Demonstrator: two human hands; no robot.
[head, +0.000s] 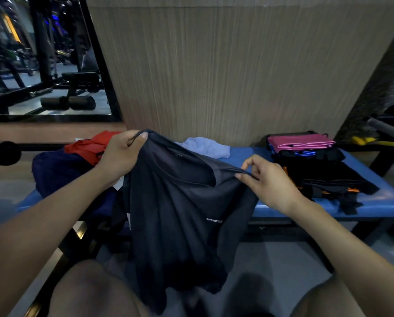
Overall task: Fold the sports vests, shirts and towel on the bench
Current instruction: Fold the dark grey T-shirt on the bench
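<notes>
Dark navy sports shirt [180, 209]: thin, matte fabric, round neckline sagging open between the two hands, small white "SPORTS" print low on the chest. Held up in the air in front of the blue bench [374, 202]; lower body hangs in loose vertical folds down past the bench edge toward the person's knees.

Left hand [120, 154]: fingers curled, thumb pinching one shoulder seam bunched at the fingertips; held higher than the other.

Right hand [269, 181]: thumb and forefinger pinch the opposite shoulder edge, remaining fingers loosely bent above it.

Behind the left fingers: crumpled red garment [88, 145] atop a dark blue heap [59, 172]. Between the hands, farther back on the bench: rumpled light blue towel [207, 147]. Beyond the right fingers: stack of folded black clothes [317, 172], topped by a folded pink piece [298, 140].
</notes>
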